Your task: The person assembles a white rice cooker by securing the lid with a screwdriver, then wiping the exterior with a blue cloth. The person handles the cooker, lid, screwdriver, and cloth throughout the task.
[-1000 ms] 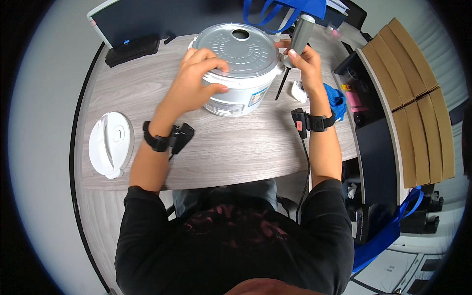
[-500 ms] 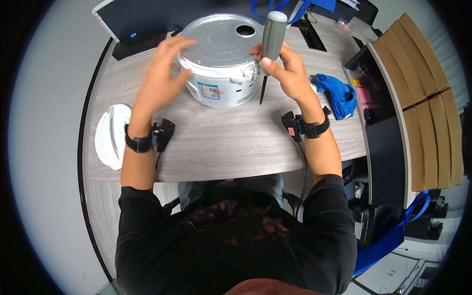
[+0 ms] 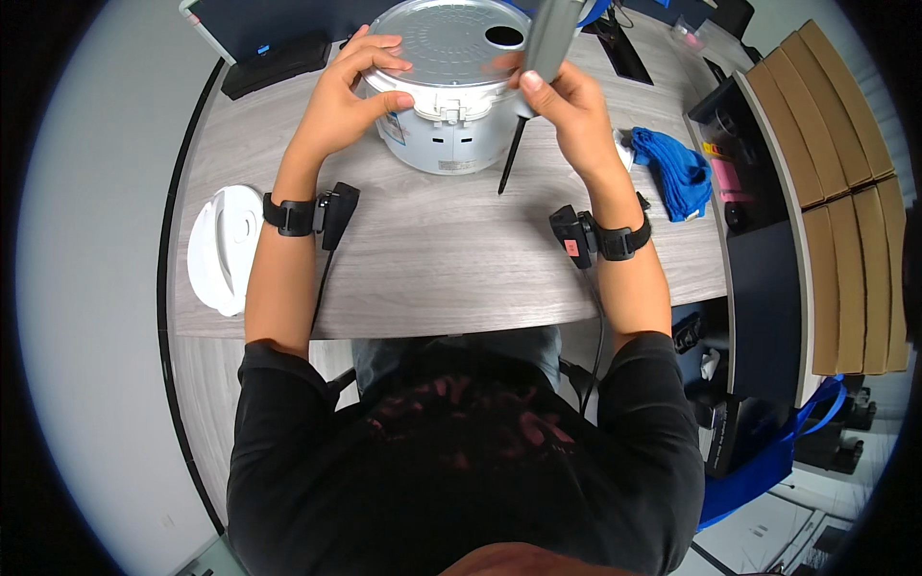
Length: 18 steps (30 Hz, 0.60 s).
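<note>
A silvery-white rice cooker (image 3: 437,149), its metal top (image 3: 442,43) bare with a dark round hole (image 3: 505,36), stands at the far side of the table. My left hand (image 3: 357,91) grips its left rim, fingers over the top and thumb on the white front edge. A white latch (image 3: 453,106) faces me at the front. In my right hand (image 3: 567,101) is a screwdriver with a thick grey handle (image 3: 549,43); its dark shaft (image 3: 512,158) points down, in front of the cooker's right side. The right fingertips are blurred near the rim.
A white plastic lid-like part (image 3: 226,250) lies at the left on the table (image 3: 451,259). Toward the right are a crumpled blue cloth (image 3: 672,173) and a shelf unit with brown cardboard boxes (image 3: 836,115). A dark monitor (image 3: 279,29) stands at the back left.
My left hand has come down onto the cooker's rim. The cooker has turned so its latch and label sit further left. The screwdriver stays in my right hand, now tilted more.
</note>
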### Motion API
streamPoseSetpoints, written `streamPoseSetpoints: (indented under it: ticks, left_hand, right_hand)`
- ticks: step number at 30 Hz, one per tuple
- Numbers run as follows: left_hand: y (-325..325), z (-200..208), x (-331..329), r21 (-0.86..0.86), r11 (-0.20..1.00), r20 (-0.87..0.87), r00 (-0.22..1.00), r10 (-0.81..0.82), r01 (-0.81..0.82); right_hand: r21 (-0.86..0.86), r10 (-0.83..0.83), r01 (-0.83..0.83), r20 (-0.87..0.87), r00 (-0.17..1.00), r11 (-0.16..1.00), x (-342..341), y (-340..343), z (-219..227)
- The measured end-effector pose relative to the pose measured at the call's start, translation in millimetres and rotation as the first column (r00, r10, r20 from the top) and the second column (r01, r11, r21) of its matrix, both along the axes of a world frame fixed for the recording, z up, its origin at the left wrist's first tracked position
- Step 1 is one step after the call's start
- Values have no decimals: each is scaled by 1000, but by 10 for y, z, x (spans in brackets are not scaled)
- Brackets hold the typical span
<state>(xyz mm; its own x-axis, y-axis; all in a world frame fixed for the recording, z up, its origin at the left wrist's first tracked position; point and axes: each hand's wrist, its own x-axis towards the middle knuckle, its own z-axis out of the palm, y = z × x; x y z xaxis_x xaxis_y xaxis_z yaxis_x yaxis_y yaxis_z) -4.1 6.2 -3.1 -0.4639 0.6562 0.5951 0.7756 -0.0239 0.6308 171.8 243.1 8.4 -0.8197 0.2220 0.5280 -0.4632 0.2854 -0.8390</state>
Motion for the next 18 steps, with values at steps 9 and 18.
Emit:
streamPoseSetpoints:
  ticks: [9,18]
  left_hand:
    - [1,86,363,22,970,-98,965,241,-240]
    - [159,40,571,67,966,-271,927,257,-248]
  right_hand:
    - [-22,-254,280,361,897,960,-82,460,-193]
    - [234,-429,374,662,614,897,-445,699,-728]
